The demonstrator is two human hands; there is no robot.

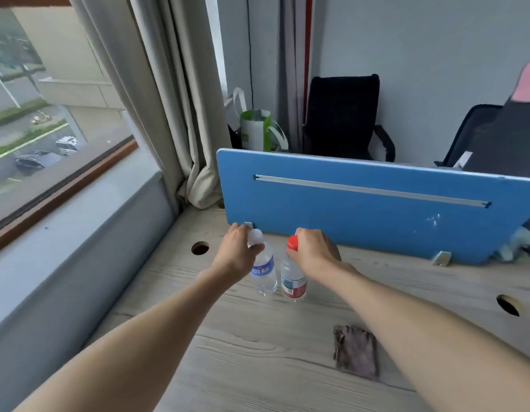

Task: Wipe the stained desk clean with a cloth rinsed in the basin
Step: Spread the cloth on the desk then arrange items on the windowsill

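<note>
While the cloth (356, 351) lies flat on the desk (258, 352), the left hand (238, 251) grips the white-capped bottle (263, 269) and the right hand (313, 249) grips the red-capped bottle (293, 281), fingers curled around the necks.

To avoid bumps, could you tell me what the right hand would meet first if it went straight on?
Probably the blue divider panel just beyond it: the right hand, holding the red-capped bottle by its top, points forward at the panel's lower part. Depth is unclear.
</note>
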